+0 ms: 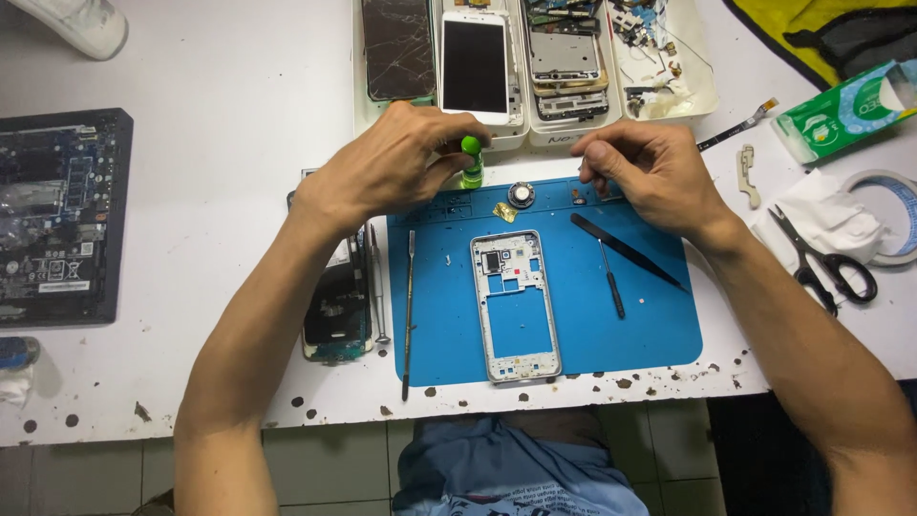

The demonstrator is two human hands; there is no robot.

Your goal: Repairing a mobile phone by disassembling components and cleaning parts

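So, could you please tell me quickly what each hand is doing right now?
Left hand: closed around a small green bottle.
Right hand: fingers curled and pinched together at the blue mat; whether it holds anything cannot be told.

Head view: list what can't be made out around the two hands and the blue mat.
- Green-capped bottle: the left hand covers most of it.
- Right hand: curled fingers hide whatever they pinch.
- Tiny parts on the blue mat along its top edge: too small to identify.
- Parts tray: cut off by the top edge.
- Laptop board: cut off by the left edge.
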